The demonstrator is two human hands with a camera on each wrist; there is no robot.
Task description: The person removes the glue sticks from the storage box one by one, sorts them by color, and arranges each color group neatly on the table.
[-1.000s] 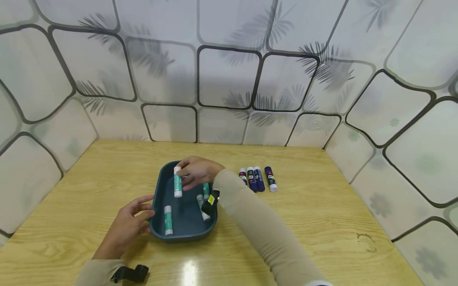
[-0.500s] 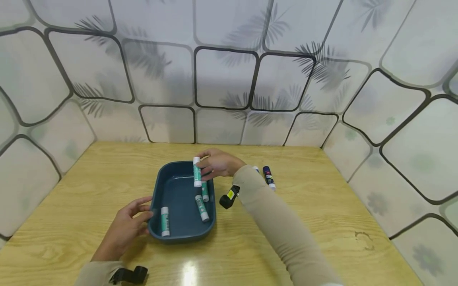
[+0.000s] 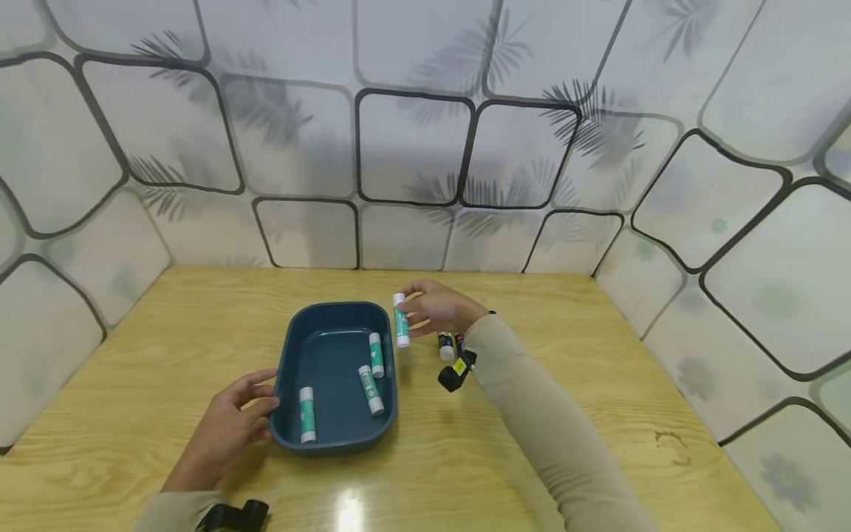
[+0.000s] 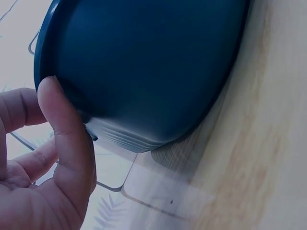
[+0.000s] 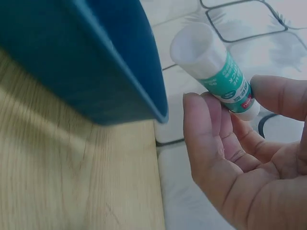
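Observation:
My right hand (image 3: pixel 435 307) pinches a white and green glue stick (image 3: pixel 401 320) between thumb and fingertips, holding it upright just right of the dark blue bin (image 3: pixel 332 445). In the right wrist view the same glue stick (image 5: pixel 228 81) tilts, its white end toward the bin's wall (image 5: pixel 115 72). Inside the bin lie three more green glue sticks: one at the left (image 3: pixel 307 415), one at the right (image 3: pixel 376 355) and a slanted one (image 3: pixel 371 390). My left hand (image 3: pixel 229 417) rests its fingertips against the bin's left side; its thumb (image 4: pixel 64 110) touches the rim in the left wrist view.
Dark blue glue sticks (image 3: pixel 446 347) lie on the wooden table (image 3: pixel 532 414) to the right of the bin, partly hidden by my right hand and sleeve. A patterned wall (image 3: pixel 412 229) stands behind the table.
My right hand has carried the glue stick rightward from over the bin, past its right rim. The left hand stays at the bin's side.

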